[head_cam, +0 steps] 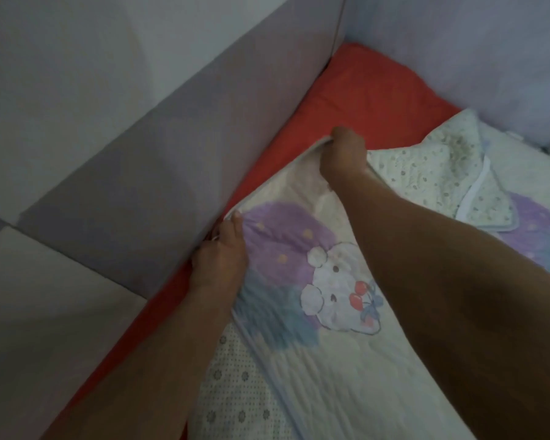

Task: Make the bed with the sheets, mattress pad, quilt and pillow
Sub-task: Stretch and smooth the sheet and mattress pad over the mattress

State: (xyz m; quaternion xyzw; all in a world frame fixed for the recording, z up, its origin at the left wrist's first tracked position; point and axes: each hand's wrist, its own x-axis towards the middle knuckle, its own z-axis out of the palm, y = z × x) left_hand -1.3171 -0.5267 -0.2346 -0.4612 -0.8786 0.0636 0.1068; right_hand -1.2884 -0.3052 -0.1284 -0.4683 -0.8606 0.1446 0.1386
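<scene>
A white quilted mattress pad (340, 360) printed with a bear and purple-blue patches lies over the red sheet (372, 93) on the bed. My left hand (221, 255) grips the pad's left edge near the padded side wall. Farther up the same edge, my right hand (342, 154) grips the pad near its corner. Part of the pad is folded over at the upper right, showing its dotted underside (432, 173). The dotted underside also shows at the lower left below my left forearm.
A padded lilac-grey side wall (134, 160) runs along the bed's left side, with a beige panel (45, 306) nearer me. A padded headboard wall (473, 52) closes the far end. Bare red sheet shows in the far corner and along the left edge.
</scene>
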